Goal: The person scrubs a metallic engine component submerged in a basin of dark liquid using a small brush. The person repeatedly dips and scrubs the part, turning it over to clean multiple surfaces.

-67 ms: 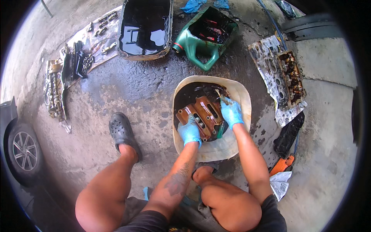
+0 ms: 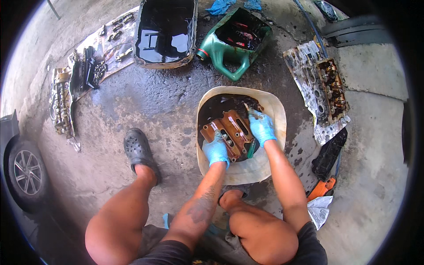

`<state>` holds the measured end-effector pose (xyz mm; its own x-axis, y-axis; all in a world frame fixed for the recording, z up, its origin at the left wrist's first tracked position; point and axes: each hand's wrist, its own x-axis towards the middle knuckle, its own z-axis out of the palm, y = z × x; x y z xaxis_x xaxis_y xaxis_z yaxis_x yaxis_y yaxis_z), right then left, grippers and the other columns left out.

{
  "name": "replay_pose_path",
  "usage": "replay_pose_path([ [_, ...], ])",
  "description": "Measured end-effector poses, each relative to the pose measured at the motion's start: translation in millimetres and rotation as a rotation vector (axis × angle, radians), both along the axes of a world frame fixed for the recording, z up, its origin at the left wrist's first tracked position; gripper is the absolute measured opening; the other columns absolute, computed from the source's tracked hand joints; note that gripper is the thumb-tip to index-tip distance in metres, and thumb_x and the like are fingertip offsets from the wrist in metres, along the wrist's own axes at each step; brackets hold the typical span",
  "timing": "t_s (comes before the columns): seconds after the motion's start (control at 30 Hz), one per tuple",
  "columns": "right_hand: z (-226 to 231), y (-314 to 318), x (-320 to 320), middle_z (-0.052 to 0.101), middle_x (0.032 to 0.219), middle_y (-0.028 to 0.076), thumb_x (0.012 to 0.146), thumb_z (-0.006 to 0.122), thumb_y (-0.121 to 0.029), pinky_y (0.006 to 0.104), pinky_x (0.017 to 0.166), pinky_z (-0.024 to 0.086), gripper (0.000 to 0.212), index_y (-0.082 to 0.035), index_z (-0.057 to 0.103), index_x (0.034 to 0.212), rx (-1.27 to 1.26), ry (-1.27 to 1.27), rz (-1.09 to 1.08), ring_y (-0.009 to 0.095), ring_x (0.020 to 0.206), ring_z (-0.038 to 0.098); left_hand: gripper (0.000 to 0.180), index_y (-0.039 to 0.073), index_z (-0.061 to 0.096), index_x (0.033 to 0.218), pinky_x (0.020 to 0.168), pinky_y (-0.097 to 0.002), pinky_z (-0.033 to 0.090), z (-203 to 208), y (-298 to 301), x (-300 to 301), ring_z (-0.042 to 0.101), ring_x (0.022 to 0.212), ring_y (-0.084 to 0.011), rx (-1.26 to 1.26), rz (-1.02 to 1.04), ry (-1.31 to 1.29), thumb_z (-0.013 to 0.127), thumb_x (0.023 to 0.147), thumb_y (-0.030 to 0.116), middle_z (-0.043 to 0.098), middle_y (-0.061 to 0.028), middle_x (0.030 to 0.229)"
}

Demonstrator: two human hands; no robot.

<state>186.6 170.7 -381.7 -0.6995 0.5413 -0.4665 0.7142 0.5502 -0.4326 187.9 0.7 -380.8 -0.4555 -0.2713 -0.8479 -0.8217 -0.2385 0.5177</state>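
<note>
A brown metal engine valve cover with slots and bolt holes lies tilted in a cream plastic basin that holds dark liquid. Gloved in blue, my left hand grips the cover's near left edge, thumb lying on top. My right hand, also in a blue glove with dark smears, is closed at the cover's far right corner. From its fingers a thin, pale-tipped tool sticks out, perhaps a brush; its shape is mostly hidden. Beside the cover rests a narrow green object, partly in shadow.
Beyond the basin stand a cut-open green jug and a metal pan of dark oil. A cylinder head lies on newspaper at right, near an orange tool. Camshaft parts lie at left, a car wheel nearer.
My right hand has shifted slightly left and toward the cover, with the pale-tipped tool in it. My left hand keeps its grip on the valve cover.
</note>
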Motion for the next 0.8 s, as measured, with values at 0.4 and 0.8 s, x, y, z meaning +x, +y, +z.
replay_pose_path([
  [0.4,43.5,-57.8,20.3,0.067,0.111,0.017,0.094,0.051,-0.027,0.0463,0.085,0.052,0.031,-0.019,0.067,0.120,-0.071,-0.124,0.426,0.036,0.097,0.066,0.027,-0.005,0.063,0.102,0.063,-0.0349,0.050,-14.4,-1.7,-3.3,0.063,0.069,-0.0171,-0.138,-0.092,0.074,0.070,0.090,0.018,0.068,-0.0095,0.083],
  [0.8,48.9,-38.8,27.4,0.066,0.114,0.018,0.096,0.048,-0.033,0.0470,0.091,0.050,0.034,-0.014,0.067,0.117,-0.158,-0.231,0.365,0.040,0.104,0.062,0.028,-0.005,0.064,0.104,0.067,-0.0348,0.051,1.9,-4.6,1.8,0.066,0.073,-0.0189,-0.098,-0.113,0.034,0.070,0.090,0.018,0.070,-0.0121,0.086],
])
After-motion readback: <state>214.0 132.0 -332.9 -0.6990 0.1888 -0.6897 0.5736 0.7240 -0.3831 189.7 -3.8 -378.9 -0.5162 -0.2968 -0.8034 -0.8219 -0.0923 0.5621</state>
